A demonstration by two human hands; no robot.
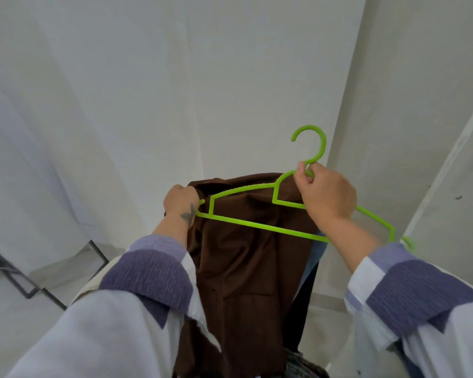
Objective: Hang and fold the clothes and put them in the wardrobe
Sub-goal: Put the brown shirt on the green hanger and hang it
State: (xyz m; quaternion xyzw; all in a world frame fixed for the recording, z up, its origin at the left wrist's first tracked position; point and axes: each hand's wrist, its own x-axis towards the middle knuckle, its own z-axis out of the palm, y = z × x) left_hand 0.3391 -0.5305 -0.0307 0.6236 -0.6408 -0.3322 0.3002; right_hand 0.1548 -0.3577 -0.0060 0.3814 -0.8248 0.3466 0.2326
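A bright green plastic hanger is held up in front of me, its hook pointing upward. My right hand grips the hanger at the neck just below the hook. A dark brown garment hangs down behind the hanger. My left hand grips the garment's top edge at the hanger's left tip. The hanger's right end sticks out past my right forearm. The lower part of the garment drops out of view between my sleeves.
White walls fill the background, with a corner edge at the right. A dark metal frame stands low at the left. A patch of dark patterned fabric lies at the bottom below the garment.
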